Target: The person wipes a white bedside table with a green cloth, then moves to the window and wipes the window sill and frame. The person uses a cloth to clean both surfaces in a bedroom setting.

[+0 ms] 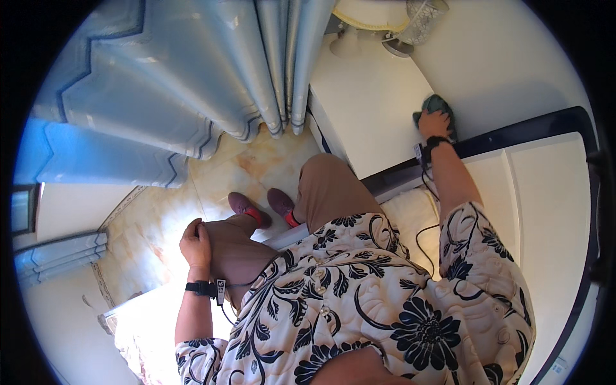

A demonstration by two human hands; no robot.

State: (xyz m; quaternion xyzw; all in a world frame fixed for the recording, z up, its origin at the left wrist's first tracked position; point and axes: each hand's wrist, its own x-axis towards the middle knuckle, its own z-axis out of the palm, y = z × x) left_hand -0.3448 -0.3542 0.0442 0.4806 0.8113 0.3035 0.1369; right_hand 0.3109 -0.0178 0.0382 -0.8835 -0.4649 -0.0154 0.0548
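Observation:
My right hand [434,126] presses a dark green cloth [437,103] onto the white top of a bedside cabinet [373,106], at its edge by the wall. Parts of the cloth bunch out past my fingers, and the palm side is hidden. My left hand [195,244] rests on my left knee, in brown trousers [231,240], and holds nothing. Each wrist wears a black strap with a small device and a thin cable.
At the cabinet's far end stands a table lamp with a patterned shade [423,21], beside a yellow-trimmed shade [373,17]. Blue curtains [192,62] hang to the left of the cabinet. A dark-framed white headboard [553,202] is at my right, and a marble-patterned floor [250,159] lies below.

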